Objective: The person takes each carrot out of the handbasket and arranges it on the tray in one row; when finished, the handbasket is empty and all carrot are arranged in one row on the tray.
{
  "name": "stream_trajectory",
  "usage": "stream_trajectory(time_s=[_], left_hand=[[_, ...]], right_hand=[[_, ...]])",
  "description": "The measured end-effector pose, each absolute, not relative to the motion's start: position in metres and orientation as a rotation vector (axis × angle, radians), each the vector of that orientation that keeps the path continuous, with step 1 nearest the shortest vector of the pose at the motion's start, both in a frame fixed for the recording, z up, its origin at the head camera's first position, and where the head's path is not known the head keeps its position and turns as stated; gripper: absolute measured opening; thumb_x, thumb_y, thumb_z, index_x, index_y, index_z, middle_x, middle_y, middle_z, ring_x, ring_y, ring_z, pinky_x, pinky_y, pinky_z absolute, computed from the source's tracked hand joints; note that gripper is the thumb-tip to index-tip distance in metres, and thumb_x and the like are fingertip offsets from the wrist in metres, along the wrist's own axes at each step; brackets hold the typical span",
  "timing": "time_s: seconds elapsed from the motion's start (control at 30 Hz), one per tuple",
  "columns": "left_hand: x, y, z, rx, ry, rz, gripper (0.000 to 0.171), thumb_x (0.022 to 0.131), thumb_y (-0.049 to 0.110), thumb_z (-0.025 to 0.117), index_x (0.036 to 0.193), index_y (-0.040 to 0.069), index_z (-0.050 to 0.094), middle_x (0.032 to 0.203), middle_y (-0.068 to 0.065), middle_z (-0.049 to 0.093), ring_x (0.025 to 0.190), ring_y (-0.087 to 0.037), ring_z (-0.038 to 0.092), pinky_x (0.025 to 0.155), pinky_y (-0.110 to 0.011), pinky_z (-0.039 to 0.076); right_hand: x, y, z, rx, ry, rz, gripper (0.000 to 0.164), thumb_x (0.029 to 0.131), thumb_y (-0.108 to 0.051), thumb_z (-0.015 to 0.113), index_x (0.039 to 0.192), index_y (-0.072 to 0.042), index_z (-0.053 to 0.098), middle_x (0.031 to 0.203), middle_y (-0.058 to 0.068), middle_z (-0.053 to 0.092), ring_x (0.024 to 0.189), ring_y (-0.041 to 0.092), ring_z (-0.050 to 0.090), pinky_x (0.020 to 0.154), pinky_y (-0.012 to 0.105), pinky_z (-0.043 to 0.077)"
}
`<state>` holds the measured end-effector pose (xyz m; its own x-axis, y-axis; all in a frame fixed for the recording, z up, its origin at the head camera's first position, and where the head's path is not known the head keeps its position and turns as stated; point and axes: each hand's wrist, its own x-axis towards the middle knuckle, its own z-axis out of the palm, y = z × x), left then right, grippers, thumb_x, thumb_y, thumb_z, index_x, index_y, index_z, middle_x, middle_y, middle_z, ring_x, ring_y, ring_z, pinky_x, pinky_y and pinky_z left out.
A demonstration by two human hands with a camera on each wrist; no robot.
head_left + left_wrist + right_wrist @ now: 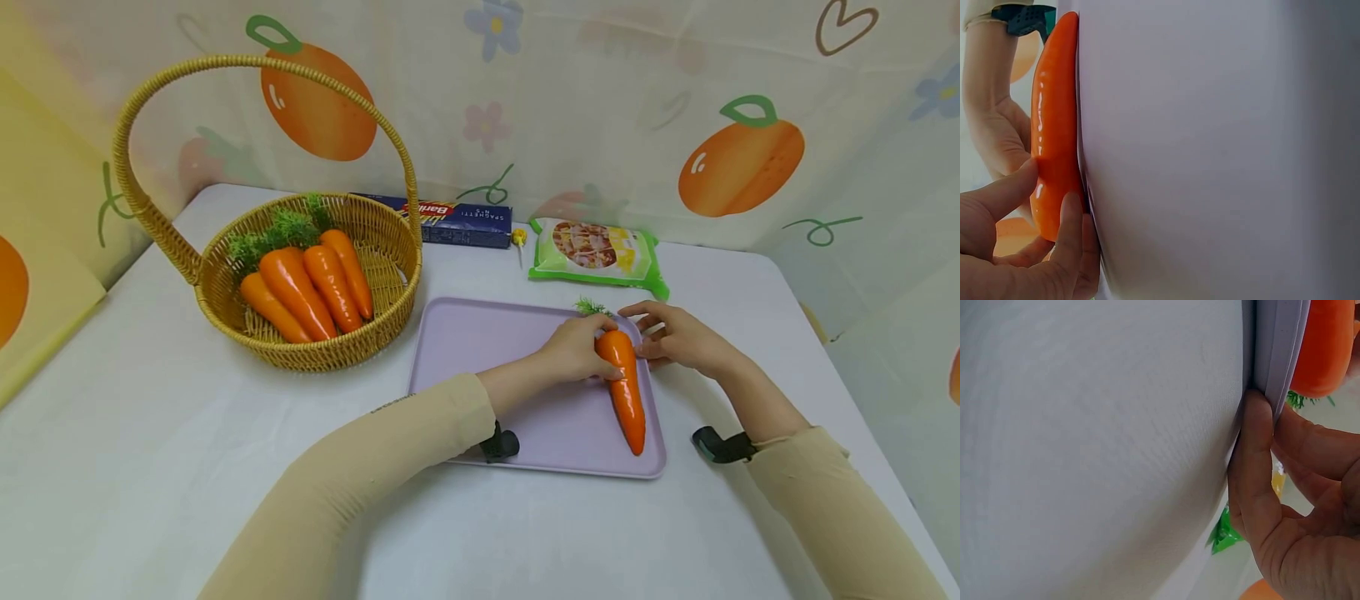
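My left hand (581,350) grips an orange carrot (630,408) with a green leafy top, thumb on one side and fingers on the other. The carrot lies along the right side of a lilac tray (480,333), its tip toward me. In the left wrist view, the thumb and fingers hold the thick end of the carrot (1055,125). My right hand (678,337) is at the tray's far right corner. The right wrist view shows its fingers (1257,444) pinching the tray's rim (1282,350) from both sides, just beside the carrot.
A wicker basket (300,357) with a tall handle stands at the left, holding several carrots (296,287). Behind the tray lie a blue spaghetti box (468,223), a yellow lollipop (519,237) and a green-and-white food packet (603,254). A fruit-printed curtain (585,108) hangs behind.
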<state>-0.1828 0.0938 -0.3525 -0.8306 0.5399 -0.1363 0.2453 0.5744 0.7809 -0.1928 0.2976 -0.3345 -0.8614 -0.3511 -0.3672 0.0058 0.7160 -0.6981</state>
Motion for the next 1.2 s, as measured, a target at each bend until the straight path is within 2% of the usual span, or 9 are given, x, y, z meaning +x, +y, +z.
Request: stream_trajectory(time_s=[0.2, 0.37, 0.47, 0.6, 0.7, 0.77, 0.97, 1.2], left_hand=[[-0.182, 0.092, -0.350, 0.622, 2.414, 1.156, 0.065, 0.081, 0.022, 0.081, 0.138, 0.013, 0.052, 0.134, -0.009, 0.062, 0.114, -0.021, 0.058, 0.086, -0.021, 0.047], [-0.184, 0.087, -0.348, 0.602, 2.380, 1.177, 0.065, 0.082, 0.023, 0.080, 0.140, 0.014, 0.051, 0.132, -0.009, 0.061, 0.100, -0.017, 0.059, 0.074, -0.018, 0.047], [-0.185, 0.084, -0.346, 0.586, 2.367, 1.186, 0.064, 0.083, 0.024, 0.079, 0.141, 0.016, 0.051, 0.137, -0.008, 0.059, 0.093, -0.016, 0.061, 0.068, -0.016, 0.048], [-0.186, 0.080, -0.342, 0.553, 2.335, 1.217, 0.062, 0.085, 0.023, 0.077, 0.141, 0.017, 0.051, 0.142, -0.009, 0.055, 0.100, -0.020, 0.063, 0.064, -0.017, 0.053], [-0.186, 0.076, -0.337, 0.548, 2.326, 1.229, 0.058, 0.086, 0.023, 0.076, 0.139, 0.016, 0.052, 0.143, -0.009, 0.054, 0.114, -0.023, 0.058, 0.067, -0.019, 0.056], [-0.186, 0.073, -0.334, 0.565, 2.342, 1.216, 0.057, 0.087, 0.024, 0.075, 0.138, 0.016, 0.053, 0.144, -0.009, 0.054, 0.121, -0.025, 0.056, 0.074, -0.022, 0.056], [-0.185, 0.062, -0.323, 0.624, 2.402, 1.160, 0.057, 0.088, 0.028, 0.073, 0.139, 0.015, 0.052, 0.143, -0.010, 0.055, 0.126, -0.026, 0.054, 0.098, -0.036, 0.052], [-0.181, 0.048, -0.306, 0.621, 2.415, 1.175, 0.055, 0.089, 0.024, 0.072, 0.140, 0.015, 0.051, 0.140, -0.011, 0.057, 0.126, -0.027, 0.054, 0.098, -0.038, 0.052]], right_hand=[[-0.193, 0.297, -0.334, -0.260, 2.437, -0.997, 0.056, 0.094, -0.004, 0.059, 0.146, -0.003, 0.039, 0.133, 0.030, 0.043, 0.099, 0.026, 0.061, 0.081, 0.037, 0.063], [-0.193, 0.298, -0.335, -0.264, 2.439, -0.990, 0.056, 0.094, -0.004, 0.059, 0.146, -0.003, 0.039, 0.133, 0.029, 0.044, 0.099, 0.025, 0.061, 0.081, 0.037, 0.063], [-0.193, 0.298, -0.336, -0.263, 2.437, -0.988, 0.055, 0.095, -0.004, 0.059, 0.146, -0.003, 0.038, 0.134, 0.030, 0.043, 0.099, 0.026, 0.061, 0.081, 0.037, 0.063], [-0.193, 0.298, -0.336, -0.260, 2.436, -0.989, 0.055, 0.095, -0.004, 0.058, 0.146, -0.003, 0.039, 0.134, 0.030, 0.043, 0.099, 0.026, 0.061, 0.082, 0.037, 0.063], [-0.193, 0.298, -0.335, -0.257, 2.436, -0.991, 0.055, 0.095, -0.004, 0.058, 0.147, -0.003, 0.038, 0.134, 0.030, 0.043, 0.098, 0.026, 0.061, 0.082, 0.037, 0.063], [-0.193, 0.298, -0.335, -0.251, 2.435, -0.991, 0.055, 0.095, -0.004, 0.058, 0.147, -0.004, 0.038, 0.133, 0.029, 0.044, 0.098, 0.025, 0.061, 0.082, 0.037, 0.063], [-0.194, 0.298, -0.336, -0.242, 2.433, -0.985, 0.055, 0.095, -0.005, 0.059, 0.147, -0.004, 0.038, 0.134, 0.029, 0.043, 0.099, 0.025, 0.061, 0.081, 0.037, 0.063], [-0.195, 0.298, -0.337, -0.245, 2.442, -0.970, 0.055, 0.095, -0.004, 0.058, 0.147, -0.004, 0.038, 0.134, 0.030, 0.043, 0.100, 0.027, 0.061, 0.082, 0.039, 0.063]])
